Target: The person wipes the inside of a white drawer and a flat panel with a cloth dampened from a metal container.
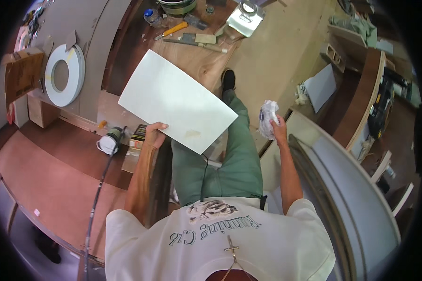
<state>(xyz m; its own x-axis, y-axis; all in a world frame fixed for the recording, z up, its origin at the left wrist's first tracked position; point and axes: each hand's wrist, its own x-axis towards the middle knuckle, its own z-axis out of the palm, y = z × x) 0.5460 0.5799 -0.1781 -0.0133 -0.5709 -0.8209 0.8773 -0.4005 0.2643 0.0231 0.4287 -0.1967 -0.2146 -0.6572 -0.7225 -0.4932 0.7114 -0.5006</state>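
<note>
My left hand (pixel 156 135) grips a white rectangular panel (pixel 176 98) by its near left edge, thumb on the upper face. The panel is tilted over my left thigh and a wooden work surface, and a faint brownish smudge marks its near part. Out to the right, my right hand (pixel 279 127) is closed on a crumpled white cloth (pixel 268 119) with dark stains. The cloth is apart from the panel.
Beyond the panel lie a yellow-handled utility knife (pixel 175 29), a plastic bottle with a blue cap (pixel 152 17) and a metal can (pixel 245 18). A white edging roll (pixel 64 75) stands at left. Near my left arm are a small pot (pixel 108 143) and a hose (pixel 97 196).
</note>
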